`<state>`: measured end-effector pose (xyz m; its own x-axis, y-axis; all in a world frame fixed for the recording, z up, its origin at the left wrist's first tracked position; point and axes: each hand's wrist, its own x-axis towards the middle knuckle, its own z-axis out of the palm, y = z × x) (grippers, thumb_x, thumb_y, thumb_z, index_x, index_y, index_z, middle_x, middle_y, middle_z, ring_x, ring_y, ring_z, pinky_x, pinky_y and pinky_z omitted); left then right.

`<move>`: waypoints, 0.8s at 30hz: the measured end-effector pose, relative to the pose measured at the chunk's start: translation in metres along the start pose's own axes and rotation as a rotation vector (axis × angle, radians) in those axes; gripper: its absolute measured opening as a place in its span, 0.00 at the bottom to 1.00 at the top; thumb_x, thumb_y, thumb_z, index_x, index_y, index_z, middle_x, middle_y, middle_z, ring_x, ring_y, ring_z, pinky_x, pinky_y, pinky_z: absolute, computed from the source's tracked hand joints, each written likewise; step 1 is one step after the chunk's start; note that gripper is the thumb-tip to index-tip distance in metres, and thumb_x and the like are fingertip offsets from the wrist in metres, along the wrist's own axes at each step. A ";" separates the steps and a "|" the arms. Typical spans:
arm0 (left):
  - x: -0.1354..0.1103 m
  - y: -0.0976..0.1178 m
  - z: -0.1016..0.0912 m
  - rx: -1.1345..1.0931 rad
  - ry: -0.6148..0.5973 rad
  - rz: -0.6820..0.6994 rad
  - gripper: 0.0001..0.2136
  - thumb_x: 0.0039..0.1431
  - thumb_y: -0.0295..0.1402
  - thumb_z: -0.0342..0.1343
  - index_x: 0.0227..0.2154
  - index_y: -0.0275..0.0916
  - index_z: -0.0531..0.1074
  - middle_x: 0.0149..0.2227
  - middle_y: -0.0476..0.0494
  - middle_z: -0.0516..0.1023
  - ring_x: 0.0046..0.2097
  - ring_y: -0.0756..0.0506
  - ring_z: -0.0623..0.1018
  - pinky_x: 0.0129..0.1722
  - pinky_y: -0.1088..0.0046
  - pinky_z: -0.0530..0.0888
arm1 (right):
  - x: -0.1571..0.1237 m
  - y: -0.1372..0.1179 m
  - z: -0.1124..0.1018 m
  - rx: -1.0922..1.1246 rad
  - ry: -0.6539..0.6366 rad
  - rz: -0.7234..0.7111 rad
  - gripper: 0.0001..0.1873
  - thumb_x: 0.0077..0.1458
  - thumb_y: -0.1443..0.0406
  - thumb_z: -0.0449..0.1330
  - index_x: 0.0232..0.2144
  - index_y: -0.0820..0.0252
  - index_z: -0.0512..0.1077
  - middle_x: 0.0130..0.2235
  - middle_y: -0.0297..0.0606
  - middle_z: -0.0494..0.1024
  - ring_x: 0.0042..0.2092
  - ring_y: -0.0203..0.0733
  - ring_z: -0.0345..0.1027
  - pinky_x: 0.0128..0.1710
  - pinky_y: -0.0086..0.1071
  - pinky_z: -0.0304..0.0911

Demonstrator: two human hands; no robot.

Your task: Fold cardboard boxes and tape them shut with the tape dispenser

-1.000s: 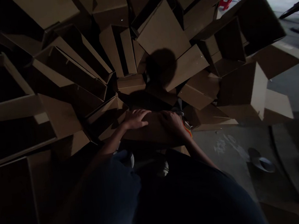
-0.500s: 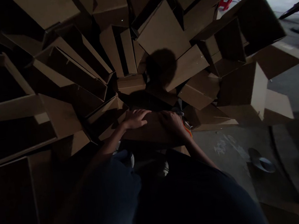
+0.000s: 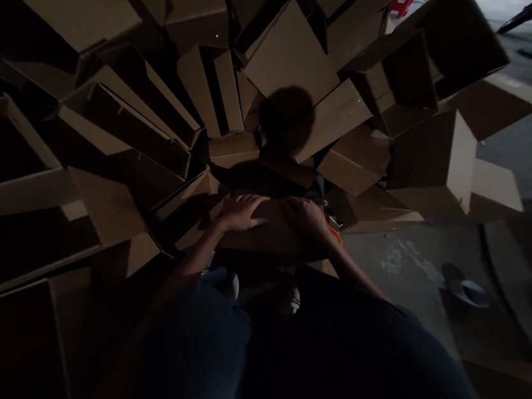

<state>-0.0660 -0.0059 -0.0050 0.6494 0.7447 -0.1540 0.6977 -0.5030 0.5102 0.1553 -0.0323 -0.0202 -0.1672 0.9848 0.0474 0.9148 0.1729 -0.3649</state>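
Between my knees and the piled boxes lies a closed cardboard box (image 3: 263, 238), dim in the shadow. My left hand (image 3: 242, 212) rests on its left part, fingers stretched out and the thumb apart. On the right part lies my right hand (image 3: 307, 218), its fingers slightly bent over the top near the far edge. An orange curved thing (image 3: 334, 234) shows beside my right wrist, mostly hidden by the hand; I cannot tell its kind. Just past the right fingers is a small dark object (image 3: 316, 196), too dim to make out.
Many open cardboard boxes (image 3: 290, 49) are heaped ahead and to the left. Another open box (image 3: 434, 155) stands at the right. On the concrete floor (image 3: 382, 295) lie a roll-like ring (image 3: 469, 293) and crumpled clear scraps (image 3: 392, 260). A red object (image 3: 401, 1) is at the far right.
Almost nothing differs. The thumb of my left hand has shifted slightly to the right on the box; my right hand stays in place.
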 end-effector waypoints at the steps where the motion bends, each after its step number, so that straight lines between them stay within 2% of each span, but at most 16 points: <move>1: 0.000 0.000 0.000 0.000 -0.002 -0.003 0.28 0.64 0.42 0.57 0.65 0.46 0.59 0.67 0.45 0.65 0.69 0.41 0.61 0.68 0.62 0.54 | 0.000 0.000 0.000 0.006 0.001 -0.002 0.20 0.70 0.61 0.48 0.48 0.55 0.79 0.48 0.40 0.82 0.50 0.46 0.76 0.46 0.33 0.64; 8: -0.002 -0.004 -0.001 -0.024 -0.032 0.027 0.29 0.66 0.46 0.54 0.67 0.48 0.56 0.69 0.45 0.62 0.69 0.40 0.59 0.68 0.61 0.53 | -0.001 0.000 0.001 0.028 0.016 -0.010 0.20 0.70 0.60 0.48 0.49 0.55 0.79 0.49 0.39 0.82 0.50 0.47 0.76 0.47 0.34 0.65; 16: 0.001 -0.008 -0.003 -0.036 -0.054 0.041 0.27 0.67 0.42 0.54 0.66 0.45 0.57 0.68 0.44 0.63 0.69 0.41 0.59 0.68 0.61 0.53 | -0.002 -0.002 -0.001 -0.029 -0.007 0.008 0.19 0.70 0.61 0.48 0.48 0.56 0.79 0.49 0.41 0.82 0.50 0.48 0.76 0.45 0.34 0.64; 19: 0.000 -0.006 0.002 -0.032 0.004 0.037 0.22 0.70 0.42 0.49 0.64 0.45 0.60 0.67 0.45 0.66 0.68 0.42 0.62 0.67 0.60 0.54 | -0.002 -0.003 -0.002 -0.017 -0.011 0.011 0.19 0.70 0.62 0.49 0.48 0.56 0.79 0.48 0.42 0.82 0.50 0.48 0.76 0.44 0.33 0.64; 22: 0.002 0.000 0.010 -0.030 0.129 -0.033 0.17 0.74 0.42 0.41 0.57 0.45 0.66 0.61 0.47 0.73 0.64 0.43 0.68 0.65 0.60 0.58 | -0.002 -0.002 -0.002 -0.013 -0.002 0.011 0.19 0.70 0.61 0.49 0.47 0.56 0.79 0.48 0.42 0.82 0.49 0.47 0.76 0.43 0.33 0.63; 24: 0.004 0.006 0.017 -0.002 0.233 -0.098 0.16 0.75 0.42 0.37 0.52 0.45 0.69 0.57 0.46 0.76 0.60 0.44 0.73 0.62 0.61 0.62 | -0.002 -0.003 -0.002 -0.014 -0.004 0.003 0.19 0.70 0.61 0.48 0.45 0.57 0.79 0.48 0.42 0.82 0.48 0.47 0.76 0.43 0.33 0.62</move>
<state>-0.0540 -0.0132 -0.0176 0.4915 0.8709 -0.0035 0.7528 -0.4228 0.5045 0.1536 -0.0345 -0.0176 -0.1656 0.9853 0.0422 0.9203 0.1698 -0.3524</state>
